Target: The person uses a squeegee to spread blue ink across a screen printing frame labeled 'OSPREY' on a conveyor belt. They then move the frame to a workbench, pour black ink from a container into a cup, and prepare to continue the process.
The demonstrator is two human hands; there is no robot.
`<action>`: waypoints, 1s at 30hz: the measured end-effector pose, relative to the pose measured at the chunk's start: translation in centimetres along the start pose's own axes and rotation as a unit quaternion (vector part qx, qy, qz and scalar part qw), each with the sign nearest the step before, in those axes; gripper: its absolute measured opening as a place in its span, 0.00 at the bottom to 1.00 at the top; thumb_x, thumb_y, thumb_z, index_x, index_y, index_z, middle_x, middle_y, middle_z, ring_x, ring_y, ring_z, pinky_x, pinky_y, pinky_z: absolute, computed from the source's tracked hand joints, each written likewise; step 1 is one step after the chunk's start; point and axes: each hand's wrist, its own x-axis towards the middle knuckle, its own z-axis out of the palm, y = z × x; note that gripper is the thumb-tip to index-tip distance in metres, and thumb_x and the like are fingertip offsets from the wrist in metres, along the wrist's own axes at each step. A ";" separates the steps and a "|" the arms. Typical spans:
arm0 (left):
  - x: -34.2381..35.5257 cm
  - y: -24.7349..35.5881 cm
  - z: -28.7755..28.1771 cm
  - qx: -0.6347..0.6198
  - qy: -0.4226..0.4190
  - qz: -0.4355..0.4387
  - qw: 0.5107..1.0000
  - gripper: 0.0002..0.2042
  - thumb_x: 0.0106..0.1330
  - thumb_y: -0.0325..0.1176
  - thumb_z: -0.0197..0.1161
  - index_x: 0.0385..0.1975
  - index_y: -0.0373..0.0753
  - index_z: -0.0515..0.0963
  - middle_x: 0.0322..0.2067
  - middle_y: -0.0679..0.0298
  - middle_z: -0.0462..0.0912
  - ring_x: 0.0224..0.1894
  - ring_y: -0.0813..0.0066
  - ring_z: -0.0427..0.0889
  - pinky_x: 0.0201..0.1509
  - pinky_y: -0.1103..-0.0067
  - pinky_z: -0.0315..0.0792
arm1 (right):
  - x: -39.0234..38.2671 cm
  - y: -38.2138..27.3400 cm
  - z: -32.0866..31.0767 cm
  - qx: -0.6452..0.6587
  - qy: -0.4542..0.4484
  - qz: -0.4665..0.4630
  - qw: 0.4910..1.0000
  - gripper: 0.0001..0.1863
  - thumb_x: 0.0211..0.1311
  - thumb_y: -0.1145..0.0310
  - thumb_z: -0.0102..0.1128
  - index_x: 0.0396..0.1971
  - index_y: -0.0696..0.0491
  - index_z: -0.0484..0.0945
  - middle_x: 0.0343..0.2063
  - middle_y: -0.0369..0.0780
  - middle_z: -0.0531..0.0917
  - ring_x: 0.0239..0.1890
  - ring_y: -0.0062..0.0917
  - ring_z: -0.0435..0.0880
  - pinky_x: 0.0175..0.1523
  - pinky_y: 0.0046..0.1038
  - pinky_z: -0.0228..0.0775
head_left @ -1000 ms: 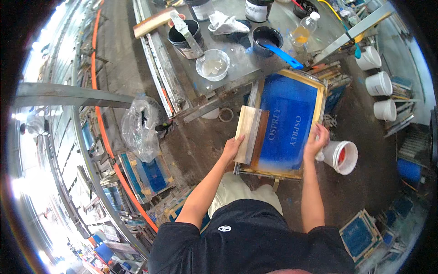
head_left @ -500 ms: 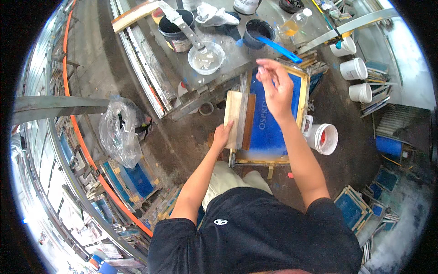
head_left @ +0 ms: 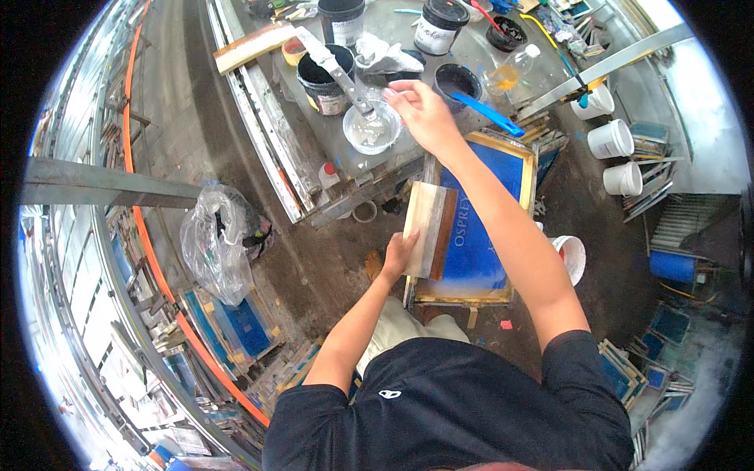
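My left hand [head_left: 399, 255] grips the wooden handle of a squeegee [head_left: 426, 224]. The squeegee, with a brown blade along its right side, is over the left part of a screen printing frame [head_left: 528, 188] with a blue mesh and pale lettering. My right hand [head_left: 424, 114] is raised above the table's near edge, its fingers stretched left and holding nothing. Closest to those fingers is a metal spatula [head_left: 334, 71]. It slants from the rim of a black ink bucket [head_left: 323, 100] to a clear plastic bowl [head_left: 371, 143] with a whitish residue. My forearm hides part of the mesh.
On the table [head_left: 330, 145] are a dark tub [head_left: 455, 78] with a blue-handled tool [head_left: 491, 115], a white rag [head_left: 385, 55] and a bottle of yellowish liquid [head_left: 514, 69]. A white bucket [head_left: 572, 259] stands right of the frame. A plastic bag [head_left: 216, 243] hangs at left.
My right hand has moved left, from above the screen toward the spatula and bowl. My left hand still holds the squeegee. The whole view has shifted slightly.
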 end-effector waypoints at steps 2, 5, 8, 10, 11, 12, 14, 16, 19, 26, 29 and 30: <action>-0.2 0.2 0.2 -0.063 -0.023 -0.009 0.998 0.26 0.70 0.52 0.61 0.37 0.27 0.80 0.30 0.46 0.83 0.35 0.57 0.83 0.42 0.65 0.74 | 2.4 0.9 1.5 0.118 -0.010 0.114 0.986 0.13 0.68 0.65 0.60 0.47 0.57 0.80 0.35 0.40 0.86 0.35 0.24 0.84 0.43 0.28 0.78; -0.3 0.4 0.2 0.058 0.034 0.100 0.993 0.23 0.70 0.49 0.62 0.39 0.29 0.80 0.34 0.43 0.83 0.37 0.49 0.82 0.44 0.65 0.74 | 5.7 1.9 1.8 0.061 0.086 0.034 0.994 0.12 0.65 0.73 0.54 0.45 0.57 0.81 0.32 0.40 0.86 0.33 0.24 0.84 0.42 0.29 0.77; -0.2 0.4 0.2 0.082 0.017 0.079 0.993 0.24 0.70 0.50 0.62 0.45 0.28 0.79 0.40 0.40 0.82 0.41 0.48 0.82 0.47 0.65 0.74 | 9.6 2.0 -0.2 0.007 0.146 -0.046 0.988 0.14 0.66 0.80 0.47 0.48 0.58 0.78 0.37 0.39 0.83 0.38 0.21 0.82 0.43 0.25 0.78; -0.4 0.1 0.4 0.050 0.008 0.049 0.998 0.26 0.70 0.51 0.62 0.48 0.27 0.77 0.42 0.39 0.82 0.43 0.49 0.82 0.49 0.65 0.74 | 13.0 1.7 -1.4 0.132 0.146 -0.066 0.978 0.16 0.60 0.85 0.48 0.46 0.60 0.77 0.37 0.39 0.83 0.38 0.22 0.82 0.44 0.24 0.78; -0.5 -0.1 0.6 0.033 0.012 0.044 0.998 0.27 0.70 0.51 0.62 0.48 0.26 0.77 0.42 0.39 0.82 0.43 0.50 0.83 0.50 0.65 0.74 | 14.5 1.8 -1.1 0.102 0.148 -0.045 0.983 0.16 0.58 0.84 0.51 0.47 0.60 0.77 0.38 0.39 0.83 0.39 0.22 0.82 0.44 0.24 0.78; -0.6 -0.4 0.9 0.018 0.013 0.030 0.999 0.28 0.70 0.52 0.62 0.49 0.25 0.76 0.42 0.38 0.82 0.44 0.50 0.83 0.50 0.65 0.74 | 16.3 1.8 -0.6 0.088 0.131 -0.078 0.984 0.17 0.57 0.83 0.55 0.48 0.60 0.77 0.39 0.39 0.84 0.40 0.23 0.83 0.45 0.25 0.78; -0.8 -1.0 1.5 0.082 0.081 0.145 0.983 0.28 0.69 0.51 0.64 0.47 0.24 0.76 0.37 0.42 0.84 0.39 0.56 0.84 0.45 0.67 0.76 | 19.2 2.8 1.5 0.007 0.092 -0.021 0.995 0.31 0.45 0.67 0.75 0.52 0.58 0.77 0.44 0.44 0.86 0.47 0.30 0.85 0.53 0.31 0.76; -0.9 -1.6 2.1 -0.072 0.056 0.074 0.993 0.26 0.67 0.45 0.67 0.49 0.24 0.75 0.28 0.50 0.85 0.27 0.67 0.84 0.35 0.72 0.77 | 21.5 4.4 4.3 -0.114 0.051 -0.031 0.992 0.53 0.36 0.59 0.83 0.64 0.61 0.66 0.57 0.52 0.78 0.60 0.39 0.77 0.66 0.35 0.68; -1.6 -2.0 2.7 -0.096 0.076 0.112 0.986 0.27 0.67 0.46 0.67 0.51 0.25 0.74 0.32 0.50 0.85 0.31 0.65 0.83 0.39 0.71 0.77 | 24.7 7.0 8.5 -0.186 0.090 -0.041 0.978 0.73 0.29 0.53 0.87 0.72 0.67 0.45 0.69 0.59 0.61 0.72 0.46 0.62 0.75 0.36 0.54; -4.2 1.2 2.2 -0.074 0.047 0.029 0.996 0.31 0.65 0.49 0.67 0.60 0.31 0.72 0.52 0.47 0.79 0.56 0.51 0.75 0.65 0.64 0.65 | 29.6 9.6 12.6 -0.019 0.115 -0.057 0.991 0.86 0.21 0.51 0.90 0.72 0.67 0.29 0.69 0.60 0.59 0.71 0.46 0.62 0.75 0.35 0.54; -4.8 2.2 2.1 -0.010 0.062 0.041 0.997 0.32 0.65 0.49 0.67 0.61 0.31 0.71 0.55 0.48 0.78 0.58 0.51 0.73 0.65 0.64 0.64 | 29.5 9.3 12.9 -0.049 0.127 -0.044 0.990 0.70 0.24 0.55 0.90 0.67 0.63 0.50 0.59 0.52 0.74 0.61 0.41 0.76 0.67 0.35 0.67; -4.6 2.4 2.1 0.005 0.068 0.044 0.997 0.32 0.65 0.49 0.67 0.61 0.31 0.71 0.56 0.48 0.77 0.58 0.51 0.73 0.65 0.64 0.65 | 29.5 9.0 12.7 -0.056 0.133 -0.042 0.989 0.66 0.24 0.55 0.90 0.64 0.62 0.55 0.57 0.50 0.77 0.59 0.40 0.78 0.65 0.35 0.69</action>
